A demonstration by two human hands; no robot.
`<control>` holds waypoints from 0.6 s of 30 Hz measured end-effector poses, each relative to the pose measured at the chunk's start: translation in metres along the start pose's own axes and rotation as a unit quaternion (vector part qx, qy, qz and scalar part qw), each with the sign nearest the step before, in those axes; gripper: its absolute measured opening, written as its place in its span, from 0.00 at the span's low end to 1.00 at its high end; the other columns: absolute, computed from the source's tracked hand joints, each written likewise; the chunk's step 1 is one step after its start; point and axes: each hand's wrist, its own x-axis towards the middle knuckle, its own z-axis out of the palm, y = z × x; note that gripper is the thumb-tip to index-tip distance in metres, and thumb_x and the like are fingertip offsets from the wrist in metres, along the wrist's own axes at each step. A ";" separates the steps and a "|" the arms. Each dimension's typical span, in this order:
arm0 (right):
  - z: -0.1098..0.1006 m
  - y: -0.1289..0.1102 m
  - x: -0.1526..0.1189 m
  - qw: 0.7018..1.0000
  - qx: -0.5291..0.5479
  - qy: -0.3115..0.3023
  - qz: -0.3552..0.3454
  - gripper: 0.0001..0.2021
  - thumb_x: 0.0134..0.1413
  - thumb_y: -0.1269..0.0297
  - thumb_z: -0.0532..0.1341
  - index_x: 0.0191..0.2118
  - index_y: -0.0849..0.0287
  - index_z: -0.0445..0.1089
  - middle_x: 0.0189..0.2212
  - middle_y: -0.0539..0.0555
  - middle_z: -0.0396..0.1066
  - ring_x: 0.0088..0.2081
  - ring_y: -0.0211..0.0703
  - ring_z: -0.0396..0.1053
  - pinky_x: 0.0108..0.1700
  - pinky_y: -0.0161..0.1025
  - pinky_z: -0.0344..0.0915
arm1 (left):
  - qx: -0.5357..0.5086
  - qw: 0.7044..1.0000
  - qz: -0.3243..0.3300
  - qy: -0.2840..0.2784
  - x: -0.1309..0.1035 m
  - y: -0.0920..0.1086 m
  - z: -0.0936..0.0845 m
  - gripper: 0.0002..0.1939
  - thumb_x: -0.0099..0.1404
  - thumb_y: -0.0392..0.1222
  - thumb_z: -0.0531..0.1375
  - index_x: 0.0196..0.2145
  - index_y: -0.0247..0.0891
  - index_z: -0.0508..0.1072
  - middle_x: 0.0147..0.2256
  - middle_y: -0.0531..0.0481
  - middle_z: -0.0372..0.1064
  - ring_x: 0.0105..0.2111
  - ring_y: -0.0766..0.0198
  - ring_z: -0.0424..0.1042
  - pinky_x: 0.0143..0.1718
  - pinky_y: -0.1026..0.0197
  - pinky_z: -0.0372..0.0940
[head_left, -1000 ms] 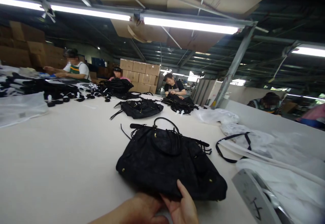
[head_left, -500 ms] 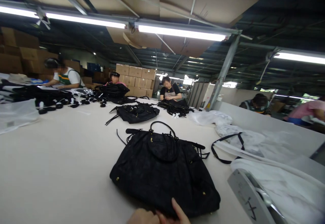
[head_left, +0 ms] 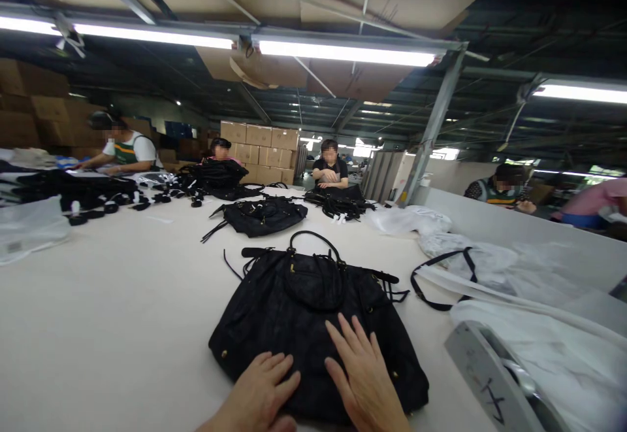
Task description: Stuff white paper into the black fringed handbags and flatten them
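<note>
A large black handbag [head_left: 298,301] with gold studs lies flat on the white table [head_left: 112,301] in front of me, its handle pointing away. My left hand [head_left: 257,394] rests palm down on the bag's near edge, fingers spread. Beside it, my right hand [head_left: 365,380] lies flat on the bag's lower right part, fingers apart. Neither hand grips anything.
A second black bag [head_left: 262,215] lies further back, with more bags and straps beyond it. White dust bags [head_left: 529,327] and a black strap [head_left: 441,282] pile up at the right, above a grey curved object [head_left: 490,380]. Several people work around the table; cardboard boxes [head_left: 259,144] stand behind.
Both hands have moved up from the bag's near edge onto its face, now laid flat with fingers spread. The view has shifted slightly.
</note>
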 end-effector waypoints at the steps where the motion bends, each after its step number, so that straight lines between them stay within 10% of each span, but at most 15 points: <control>1: 0.009 0.011 0.001 0.997 -0.069 -0.020 0.007 0.26 0.58 0.56 0.57 0.61 0.52 0.64 0.65 0.61 0.57 0.66 0.66 0.51 0.63 0.72 0.44 | -0.028 0.999 -0.011 0.014 0.004 0.001 -0.007 0.21 0.64 0.47 0.60 0.54 0.44 0.72 0.58 0.41 0.66 0.58 0.45 0.64 0.60 0.44 0.57; 5: 0.048 0.047 -0.010 0.984 -0.164 -0.063 -0.008 0.29 0.62 0.54 0.53 0.66 0.53 0.53 0.68 0.59 0.46 0.67 0.68 0.44 0.62 0.75 0.45 | -0.117 0.986 -0.094 0.077 0.031 0.001 -0.030 0.10 0.65 0.38 0.54 0.34 0.42 0.77 0.38 0.51 0.75 0.41 0.61 0.72 0.45 0.62 0.64; 18: 0.068 0.067 -0.008 0.981 -0.189 -0.053 -0.015 0.28 0.60 0.54 0.56 0.64 0.53 0.58 0.66 0.59 0.50 0.66 0.71 0.49 0.58 0.77 0.52 | -0.015 0.981 -0.183 0.055 0.092 0.023 0.013 0.06 0.62 0.32 0.57 0.35 0.40 0.71 0.41 0.45 0.72 0.43 0.54 0.69 0.44 0.55 0.63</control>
